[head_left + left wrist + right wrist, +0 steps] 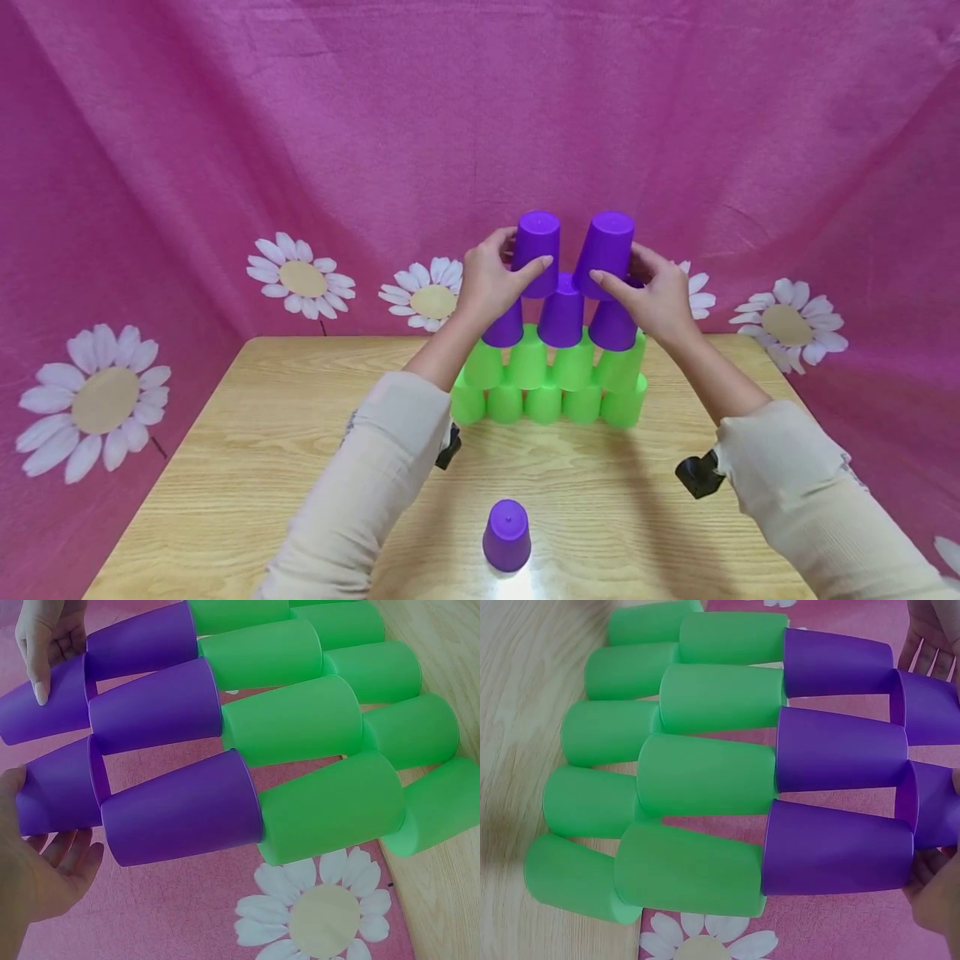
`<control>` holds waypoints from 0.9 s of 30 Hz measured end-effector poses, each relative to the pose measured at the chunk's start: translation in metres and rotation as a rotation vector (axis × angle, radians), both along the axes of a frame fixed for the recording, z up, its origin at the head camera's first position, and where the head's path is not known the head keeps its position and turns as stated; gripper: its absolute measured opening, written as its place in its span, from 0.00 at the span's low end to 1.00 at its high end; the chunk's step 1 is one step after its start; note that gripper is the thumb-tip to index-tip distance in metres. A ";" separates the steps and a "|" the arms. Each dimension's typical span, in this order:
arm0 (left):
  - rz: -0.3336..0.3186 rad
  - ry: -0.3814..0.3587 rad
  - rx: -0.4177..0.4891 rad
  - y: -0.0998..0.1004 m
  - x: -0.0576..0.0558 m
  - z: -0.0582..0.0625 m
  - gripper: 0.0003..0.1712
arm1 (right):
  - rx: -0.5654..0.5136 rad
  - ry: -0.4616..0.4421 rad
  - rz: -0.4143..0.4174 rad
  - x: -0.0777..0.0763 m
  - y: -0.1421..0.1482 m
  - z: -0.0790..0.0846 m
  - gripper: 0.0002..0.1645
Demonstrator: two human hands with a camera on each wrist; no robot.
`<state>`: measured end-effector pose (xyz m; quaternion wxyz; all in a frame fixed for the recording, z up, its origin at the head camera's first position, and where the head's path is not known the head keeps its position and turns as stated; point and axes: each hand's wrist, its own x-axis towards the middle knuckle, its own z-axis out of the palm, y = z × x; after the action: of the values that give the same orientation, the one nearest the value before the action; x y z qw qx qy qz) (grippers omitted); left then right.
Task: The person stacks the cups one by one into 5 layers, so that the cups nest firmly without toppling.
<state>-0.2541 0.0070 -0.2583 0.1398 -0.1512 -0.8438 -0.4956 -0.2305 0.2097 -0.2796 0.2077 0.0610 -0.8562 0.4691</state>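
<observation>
My left hand [491,271] grips an upside-down purple cup [538,242] at the upper left of a cup pyramid, thumb in front. Opposite it, my right hand [660,292] holds a second purple cup [609,242], which leans slightly in the head view. Both rims are right at the bases of a row of three purple cups [561,321]. Under that row stand several green cups [527,362], in two rows. From the side, the left wrist view shows the left-hand cup [60,791]; the right-hand cup [934,802] shows in the right wrist view.
Near the front of the wooden table [300,433], another purple cup [507,533] stands upside down by itself. A pink cloth [375,125] with white daisies [302,279] hangs behind the pyramid and along both sides. Black wrist cameras [699,475] stick out from the sleeves.
</observation>
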 end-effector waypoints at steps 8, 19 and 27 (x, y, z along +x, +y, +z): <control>0.017 -0.015 -0.002 0.001 0.001 0.002 0.32 | 0.019 -0.017 -0.003 -0.003 0.001 0.002 0.31; -0.003 -0.020 -0.022 -0.002 0.000 0.000 0.34 | -0.003 -0.011 0.035 -0.004 0.001 0.004 0.34; -0.010 0.005 -0.015 -0.009 0.005 -0.008 0.38 | -0.026 -0.020 0.055 -0.004 0.003 0.005 0.36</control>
<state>-0.2495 -0.0024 -0.2660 0.1382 -0.1574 -0.8463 -0.4897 -0.2345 0.2131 -0.2748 0.1871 0.0771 -0.8500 0.4864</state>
